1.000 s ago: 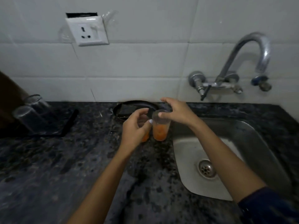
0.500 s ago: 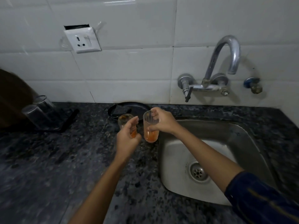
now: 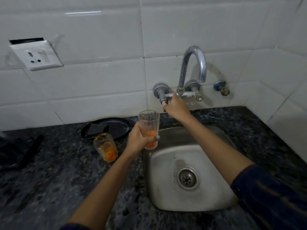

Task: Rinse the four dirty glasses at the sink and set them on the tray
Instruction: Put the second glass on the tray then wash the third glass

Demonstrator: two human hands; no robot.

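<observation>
Head view. Ribbed clear glass (image 3: pixel 149 129), upright, orange residue pooled at bottom, gripped low by left hand (image 3: pixel 139 142), fingers wrapped round lower half; held over counter edge at left rim of steel sink (image 3: pixel 167 203). Second glass (image 3: pixel 105 147) just left of and below that hand, standing on dark speckled counter (image 3: pixel 41 188), orange smears up its wall, orange pool at base, apart from hand. Right hand (image 3: pixel 176 106) up and right of held glass, fingers curled on left tap handle (image 3: pixel 166 101); grip looks closed, partly blurred. Curved chrome faucet (image 3: pixel 193 67) above right hand, small blue valve (image 3: pixel 221 87) further right. Behind left hand, round black pan (image 3: pixel 116 128) with dark sponge-like block in it. Far left, black tray (image 3: pixel 20 151), mostly cropped. White wall socket (image 3: pixel 35 55) upper left on tiles. Sink drain (image 3: pixel 187 178) below right forearm.
</observation>
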